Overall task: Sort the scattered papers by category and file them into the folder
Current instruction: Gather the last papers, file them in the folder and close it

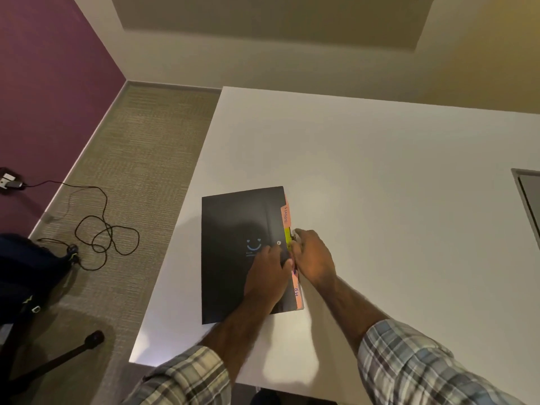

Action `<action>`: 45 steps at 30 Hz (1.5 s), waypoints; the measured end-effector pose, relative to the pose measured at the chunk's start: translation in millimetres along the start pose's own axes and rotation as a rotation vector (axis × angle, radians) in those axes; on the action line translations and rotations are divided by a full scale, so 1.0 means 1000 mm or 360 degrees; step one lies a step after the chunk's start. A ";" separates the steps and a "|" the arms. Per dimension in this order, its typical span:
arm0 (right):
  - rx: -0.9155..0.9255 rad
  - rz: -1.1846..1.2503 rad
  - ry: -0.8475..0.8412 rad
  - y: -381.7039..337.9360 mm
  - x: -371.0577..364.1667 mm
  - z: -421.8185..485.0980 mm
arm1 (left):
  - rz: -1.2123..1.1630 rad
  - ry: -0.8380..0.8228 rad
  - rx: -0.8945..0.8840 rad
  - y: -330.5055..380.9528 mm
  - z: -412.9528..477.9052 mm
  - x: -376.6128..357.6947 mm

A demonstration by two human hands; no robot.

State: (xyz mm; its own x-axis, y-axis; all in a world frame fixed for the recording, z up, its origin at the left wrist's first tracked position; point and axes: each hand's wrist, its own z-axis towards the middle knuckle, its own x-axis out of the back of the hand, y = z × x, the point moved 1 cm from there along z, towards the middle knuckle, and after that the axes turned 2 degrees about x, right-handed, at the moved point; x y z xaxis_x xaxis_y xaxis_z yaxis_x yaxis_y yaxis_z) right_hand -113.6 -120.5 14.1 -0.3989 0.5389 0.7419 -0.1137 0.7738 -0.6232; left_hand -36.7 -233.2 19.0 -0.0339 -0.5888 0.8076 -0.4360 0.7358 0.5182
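Observation:
A black folder [230, 247] with a smiley face on its cover lies closed on the white table [380, 176], near the table's left edge. Coloured index tabs stick out along its right side: an orange tab [287, 214], a yellow-green tab [288, 236] and a lower orange tab [297, 292]. My left hand [267, 276] rests on the cover near its right edge, fingers curled at that edge. My right hand [314, 260] is at the folder's right edge, fingers bent against the tabs. No loose papers show on the table.
A grey panel [530, 197] is set into the table at the right edge of view. Left of the table lie carpet, a black cable [102, 229] running to a wall socket, a dark bag [26, 273] and a chair leg [73, 350].

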 end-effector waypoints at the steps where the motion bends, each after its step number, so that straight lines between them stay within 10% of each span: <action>1: 0.0089 -0.0038 0.0001 -0.001 -0.001 -0.006 | 0.0007 -0.0003 -0.0071 -0.011 -0.001 0.004; 18: 0.0520 -0.1098 -0.0315 0.009 -0.037 -0.024 | 0.0686 -0.0011 -0.0090 -0.109 -0.002 -0.006; 45: 0.0365 -0.1137 -0.0454 -0.004 -0.046 -0.028 | 0.0680 -0.0011 -0.0093 -0.110 -0.002 -0.007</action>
State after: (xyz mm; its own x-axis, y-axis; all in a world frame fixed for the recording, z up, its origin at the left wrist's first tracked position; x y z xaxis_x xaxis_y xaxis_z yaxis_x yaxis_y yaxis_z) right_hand -69.3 -139.3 -10.4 -0.3725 -0.1908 0.9082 -0.6010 0.7953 -0.0794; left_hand 13.3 -308.7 -43.2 -0.2066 -0.2292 0.9512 -0.3295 0.9317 0.1530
